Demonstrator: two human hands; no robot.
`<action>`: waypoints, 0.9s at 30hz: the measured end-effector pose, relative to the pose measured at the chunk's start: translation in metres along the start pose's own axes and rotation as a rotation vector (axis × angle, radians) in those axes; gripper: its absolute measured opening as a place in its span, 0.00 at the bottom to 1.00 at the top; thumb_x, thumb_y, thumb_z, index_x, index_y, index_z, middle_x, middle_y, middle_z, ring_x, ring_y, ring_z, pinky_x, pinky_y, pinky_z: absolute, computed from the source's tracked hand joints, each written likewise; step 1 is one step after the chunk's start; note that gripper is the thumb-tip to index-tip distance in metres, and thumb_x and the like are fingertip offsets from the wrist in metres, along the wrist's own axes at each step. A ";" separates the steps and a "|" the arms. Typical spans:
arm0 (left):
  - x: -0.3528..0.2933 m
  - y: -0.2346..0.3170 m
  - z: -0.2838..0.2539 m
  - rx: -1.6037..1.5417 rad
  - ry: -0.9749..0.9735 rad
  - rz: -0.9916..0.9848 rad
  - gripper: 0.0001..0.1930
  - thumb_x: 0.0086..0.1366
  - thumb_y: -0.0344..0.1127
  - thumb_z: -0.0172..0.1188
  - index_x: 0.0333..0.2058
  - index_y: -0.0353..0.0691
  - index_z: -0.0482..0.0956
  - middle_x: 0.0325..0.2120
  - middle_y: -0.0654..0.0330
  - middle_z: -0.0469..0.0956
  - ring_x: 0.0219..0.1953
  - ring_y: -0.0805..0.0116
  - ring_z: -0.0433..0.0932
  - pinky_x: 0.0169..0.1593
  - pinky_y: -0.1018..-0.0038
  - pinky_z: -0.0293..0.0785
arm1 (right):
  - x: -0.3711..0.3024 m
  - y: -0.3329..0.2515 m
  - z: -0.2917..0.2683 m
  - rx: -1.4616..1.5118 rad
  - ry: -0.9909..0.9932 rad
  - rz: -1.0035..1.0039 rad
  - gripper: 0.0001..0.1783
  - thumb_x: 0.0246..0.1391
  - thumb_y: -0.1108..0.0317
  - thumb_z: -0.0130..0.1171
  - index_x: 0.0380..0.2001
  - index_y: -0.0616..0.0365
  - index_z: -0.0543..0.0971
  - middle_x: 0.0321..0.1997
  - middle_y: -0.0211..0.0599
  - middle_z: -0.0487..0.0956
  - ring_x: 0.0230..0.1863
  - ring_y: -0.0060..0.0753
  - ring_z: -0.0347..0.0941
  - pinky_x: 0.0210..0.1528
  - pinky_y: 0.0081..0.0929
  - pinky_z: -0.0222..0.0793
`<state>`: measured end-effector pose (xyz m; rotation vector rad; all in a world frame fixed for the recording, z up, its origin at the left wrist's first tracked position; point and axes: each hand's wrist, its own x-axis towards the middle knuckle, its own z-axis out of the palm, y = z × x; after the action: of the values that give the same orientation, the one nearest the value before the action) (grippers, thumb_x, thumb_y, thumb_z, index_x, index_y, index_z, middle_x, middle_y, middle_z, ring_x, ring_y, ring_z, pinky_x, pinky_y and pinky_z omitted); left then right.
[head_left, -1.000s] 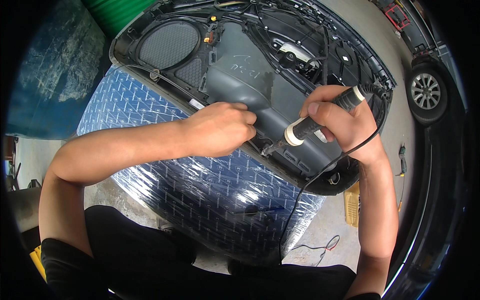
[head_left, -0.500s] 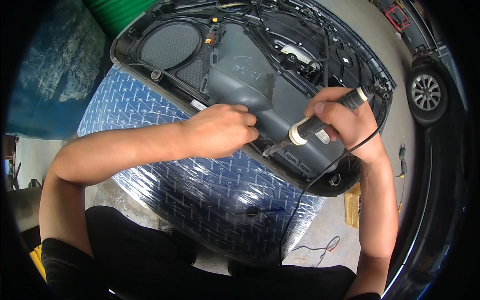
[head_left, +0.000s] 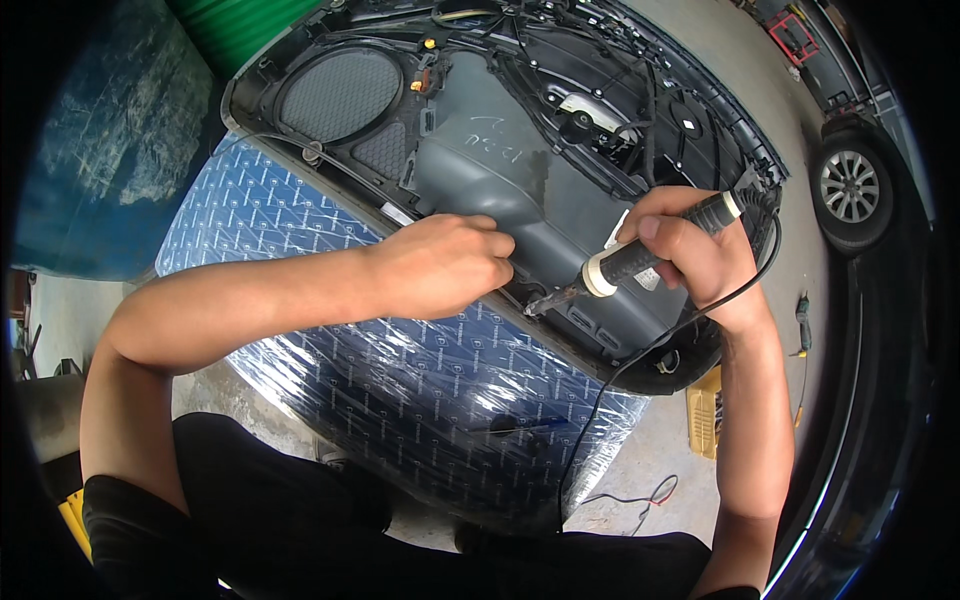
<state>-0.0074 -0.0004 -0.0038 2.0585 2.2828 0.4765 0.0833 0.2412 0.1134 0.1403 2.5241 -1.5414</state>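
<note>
A dark grey car door panel (head_left: pixel 485 165) lies with its inner side up, showing a speaker grille, clips and wiring. My right hand (head_left: pixel 700 262) grips a corded soldering iron (head_left: pixel 630 264) with a black handle and pale collars. The iron slants down to the left, its metal tip at the panel's near edge; whether it touches cannot be told. Close to the left of that tip, my left hand (head_left: pixel 450 265) is closed, knuckles up, over the same edge. Its fingertips are hidden, and what they hold, if anything, does not show.
Beneath the panel is a support covered in blue patterned wrap (head_left: pixel 400 360). The iron's black cord (head_left: pixel 590 430) hangs past my right wrist to the floor. A dark car with a silver wheel (head_left: pixel 852 188) stands at right; a yellow plastic basket (head_left: pixel 703 415) is below the panel.
My right hand and the iron's handle have dipped slightly, while the tip stays at nearly the same spot. My left hand has hardly moved.
</note>
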 end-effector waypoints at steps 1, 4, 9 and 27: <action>0.000 0.000 0.000 -0.002 -0.001 0.002 0.05 0.51 0.26 0.62 0.29 0.38 0.82 0.28 0.61 0.74 0.36 0.62 0.76 0.40 0.68 0.78 | 0.001 0.000 -0.001 0.002 -0.008 0.007 0.10 0.52 0.68 0.56 0.28 0.63 0.83 0.21 0.26 0.76 0.22 0.14 0.67 0.23 0.17 0.59; 0.000 0.000 -0.001 -0.008 0.008 0.008 0.05 0.51 0.26 0.62 0.29 0.38 0.82 0.28 0.61 0.73 0.36 0.62 0.76 0.40 0.68 0.78 | 0.002 0.001 0.000 -0.011 -0.007 -0.033 0.10 0.52 0.68 0.56 0.28 0.63 0.83 0.22 0.26 0.77 0.23 0.15 0.68 0.24 0.17 0.60; 0.000 0.001 -0.002 -0.015 -0.001 -0.004 0.06 0.49 0.26 0.62 0.29 0.37 0.82 0.29 0.60 0.75 0.37 0.61 0.77 0.40 0.68 0.79 | 0.007 0.005 -0.002 -0.015 -0.033 -0.080 0.11 0.51 0.67 0.57 0.29 0.63 0.83 0.22 0.27 0.77 0.23 0.15 0.68 0.25 0.17 0.60; 0.000 -0.002 0.001 -0.014 0.026 0.016 0.04 0.50 0.26 0.62 0.26 0.39 0.81 0.28 0.63 0.73 0.36 0.63 0.76 0.38 0.68 0.79 | -0.003 0.012 -0.007 0.048 0.107 0.022 0.18 0.52 0.58 0.55 0.28 0.65 0.83 0.15 0.28 0.70 0.17 0.17 0.62 0.21 0.20 0.54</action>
<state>-0.0093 -0.0003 -0.0048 2.0778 2.2716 0.5219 0.0878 0.2529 0.1062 0.2633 2.5577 -1.6276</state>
